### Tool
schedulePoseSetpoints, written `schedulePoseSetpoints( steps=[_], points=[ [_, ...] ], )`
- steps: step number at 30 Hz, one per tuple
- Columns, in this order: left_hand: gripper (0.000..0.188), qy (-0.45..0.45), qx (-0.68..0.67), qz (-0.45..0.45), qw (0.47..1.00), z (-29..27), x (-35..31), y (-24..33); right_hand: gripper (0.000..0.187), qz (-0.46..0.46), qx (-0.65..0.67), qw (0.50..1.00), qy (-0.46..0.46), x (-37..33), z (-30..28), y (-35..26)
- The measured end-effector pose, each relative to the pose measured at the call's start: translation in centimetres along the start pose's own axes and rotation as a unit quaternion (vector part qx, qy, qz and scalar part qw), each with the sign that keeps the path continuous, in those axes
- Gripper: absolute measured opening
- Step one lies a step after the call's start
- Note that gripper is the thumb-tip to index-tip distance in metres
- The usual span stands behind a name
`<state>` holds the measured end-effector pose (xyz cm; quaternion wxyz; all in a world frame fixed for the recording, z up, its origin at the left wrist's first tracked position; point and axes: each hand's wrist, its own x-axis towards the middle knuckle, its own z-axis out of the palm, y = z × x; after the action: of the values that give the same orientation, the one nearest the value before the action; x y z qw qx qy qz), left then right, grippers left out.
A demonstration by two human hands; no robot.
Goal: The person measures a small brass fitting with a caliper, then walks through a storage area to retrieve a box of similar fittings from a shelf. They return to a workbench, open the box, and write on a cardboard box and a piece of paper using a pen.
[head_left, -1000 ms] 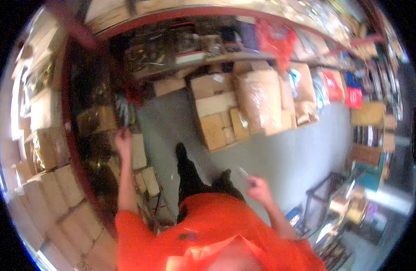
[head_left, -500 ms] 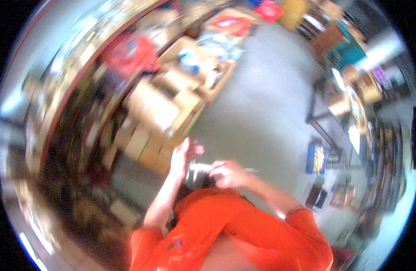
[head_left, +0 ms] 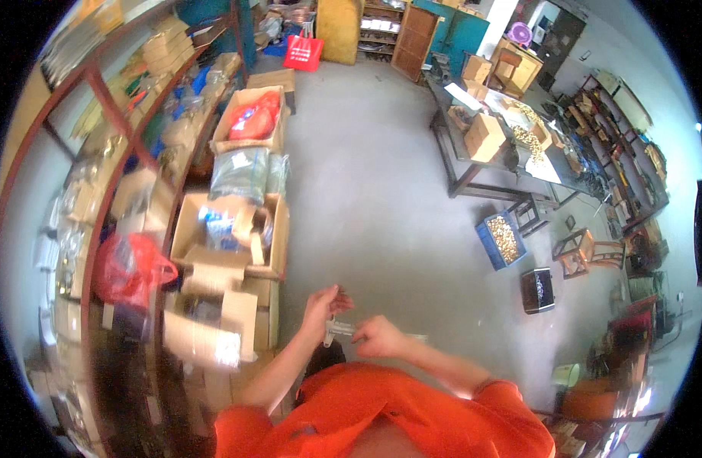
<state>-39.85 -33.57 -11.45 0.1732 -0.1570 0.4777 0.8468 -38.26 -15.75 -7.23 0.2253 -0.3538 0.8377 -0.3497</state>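
The right hand [head_left: 380,337] closes around a silver caliper-like tool [head_left: 340,329] before the orange shirt [head_left: 378,393], seemingly steadying its broad end beside the left hand [head_left: 319,311], whose fingers curl loosely, though whether they grip anything I cannot tell.

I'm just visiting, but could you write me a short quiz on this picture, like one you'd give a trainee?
1. True or false: the right hand grips a thin silver tool.

2. Multiple choice: what colour is the crate of small gold-coloured pieces on the floor?
A) Red
B) Blue
C) Green

3. Which is nearer the right hand: the dark box or the red bag on the floor at the far end of the room?

Key: 1. True. 2. B. 3. The dark box.
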Motion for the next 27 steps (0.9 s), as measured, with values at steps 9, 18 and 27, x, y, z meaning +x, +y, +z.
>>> schedulePoseSetpoints(
  steps=[9,18,27],
  points=[
    [0.029,-0.081,-0.025,-0.005,0.996,1.3,16.2,10.1,0.026,0.04,0.034,0.995,0.08,10.4,-10.6,4.7],
    [0.025,-0.099,-0.042,-0.127,0.986,3.0,33.8,11.5,0.029,0.054,0.164,0.974,0.147,18.2,-18.9,17.5],
    [0.031,-0.018,0.003,-0.095,0.995,6.7,48.5,20.8,0.031,0.033,0.108,0.993,0.041,32.2,-33.2,28.0]
  ],
)
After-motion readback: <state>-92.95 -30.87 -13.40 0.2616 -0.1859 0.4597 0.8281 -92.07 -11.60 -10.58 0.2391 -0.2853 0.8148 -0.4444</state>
